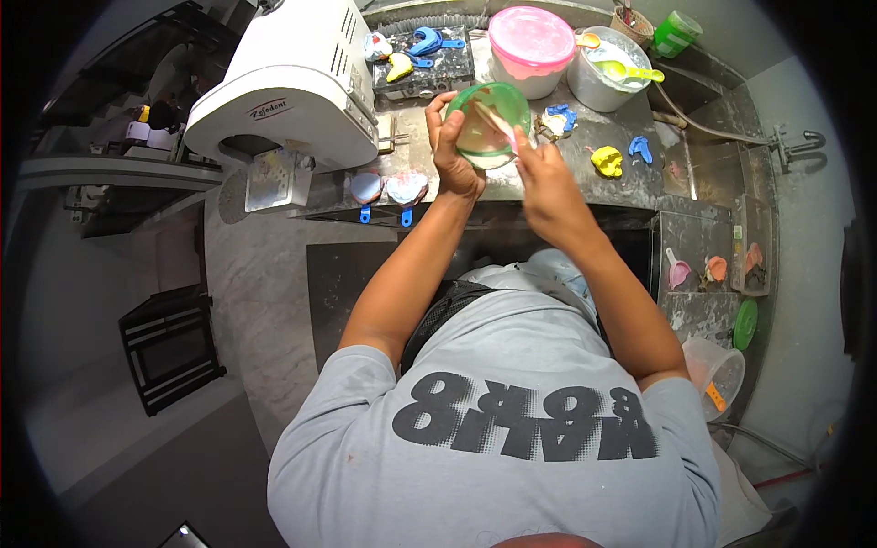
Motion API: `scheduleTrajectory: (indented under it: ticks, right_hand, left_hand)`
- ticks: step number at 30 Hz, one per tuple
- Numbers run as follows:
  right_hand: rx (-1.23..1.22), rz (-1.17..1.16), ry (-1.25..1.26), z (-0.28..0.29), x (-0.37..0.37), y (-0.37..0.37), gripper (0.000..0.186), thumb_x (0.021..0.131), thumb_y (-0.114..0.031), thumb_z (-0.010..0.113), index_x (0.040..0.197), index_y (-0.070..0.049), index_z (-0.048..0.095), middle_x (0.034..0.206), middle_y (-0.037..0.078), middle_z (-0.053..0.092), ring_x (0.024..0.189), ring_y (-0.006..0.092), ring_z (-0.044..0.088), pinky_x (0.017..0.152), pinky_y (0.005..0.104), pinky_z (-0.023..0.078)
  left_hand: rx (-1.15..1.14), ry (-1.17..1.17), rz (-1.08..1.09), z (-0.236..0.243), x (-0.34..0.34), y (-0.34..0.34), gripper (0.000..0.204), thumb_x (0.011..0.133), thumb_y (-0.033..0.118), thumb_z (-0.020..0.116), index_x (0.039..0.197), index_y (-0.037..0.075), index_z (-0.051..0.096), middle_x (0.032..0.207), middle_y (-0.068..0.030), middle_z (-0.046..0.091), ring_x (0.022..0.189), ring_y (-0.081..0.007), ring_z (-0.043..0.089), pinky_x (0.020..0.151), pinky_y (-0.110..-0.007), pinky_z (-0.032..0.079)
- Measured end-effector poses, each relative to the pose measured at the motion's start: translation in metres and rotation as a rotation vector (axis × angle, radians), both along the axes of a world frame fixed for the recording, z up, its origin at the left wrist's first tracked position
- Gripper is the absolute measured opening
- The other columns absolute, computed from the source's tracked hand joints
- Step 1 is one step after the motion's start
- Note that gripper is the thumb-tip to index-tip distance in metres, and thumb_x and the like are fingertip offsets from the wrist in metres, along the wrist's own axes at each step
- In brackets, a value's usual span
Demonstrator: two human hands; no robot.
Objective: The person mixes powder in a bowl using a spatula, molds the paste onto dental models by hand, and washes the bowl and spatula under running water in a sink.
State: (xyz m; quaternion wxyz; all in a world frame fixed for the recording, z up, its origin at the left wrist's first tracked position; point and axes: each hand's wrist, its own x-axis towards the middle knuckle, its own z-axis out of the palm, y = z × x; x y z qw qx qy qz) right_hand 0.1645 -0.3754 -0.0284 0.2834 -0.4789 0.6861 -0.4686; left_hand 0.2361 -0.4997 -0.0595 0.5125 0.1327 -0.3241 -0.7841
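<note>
My left hand is wrapped round a translucent green mixing bowl, tilted over the counter. In my right hand is a spatula, its pale blade inside the bowl. A pale, creamy mix shows by the bowl's near side; how much it holds is hard to make out. Left of the bowl, two filled impression trays lie at the counter's front edge, blue handles toward me. To the right are a blue-and-white tray piece, a yellow lump of material and a small blue tray.
A large white machine stands at the left. Blue trays lie on a dark block behind. A pink-lidded tub and a white bucket with a yellow-green scoop stand at the back, near the tap.
</note>
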Motion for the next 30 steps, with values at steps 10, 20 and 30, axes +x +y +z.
scheduleTrajectory:
  ticks: [10,20,30]
  right_hand:
    - [0.086,0.19,0.292,0.034,0.018,0.036,0.054,0.089,0.003,0.049,0.141,0.006,0.037,0.09,0.025,0.048,0.081,0.0389,0.054,0.075,0.0428,0.045]
    - [0.087,0.039,0.265,0.047,0.011,0.048,0.033,0.095,-0.008,0.051,0.125,0.004,0.055,0.086,0.025,0.055,0.078,0.0404,0.057,0.071,0.0451,0.046]
    - [0.052,0.003,-0.763,0.003,0.018,0.017,0.026,0.102,-0.019,0.048,0.106,0.004,0.06,0.074,0.005,0.054,0.051,0.0084,0.043,0.045,0.0267,0.037]
  left_hand:
    - [-0.032,0.032,-0.055,0.009,0.013,-0.012,0.043,0.083,0.029,0.058,0.118,0.008,0.046,0.111,-0.0118,0.058,0.107,-0.0267,0.057,0.093,-0.047,0.05]
    - [-0.032,-0.006,0.042,0.011,0.017,-0.026,0.046,0.082,0.032,0.057,0.12,0.009,0.045,0.112,-0.0133,0.058,0.108,-0.0291,0.058,0.091,-0.049,0.052]
    - [-0.073,-0.023,-0.067,0.009,-0.013,0.003,0.037,0.098,0.038,0.042,0.119,0.008,0.048,0.108,-0.0107,0.059,0.101,-0.0209,0.059,0.088,-0.036,0.05]
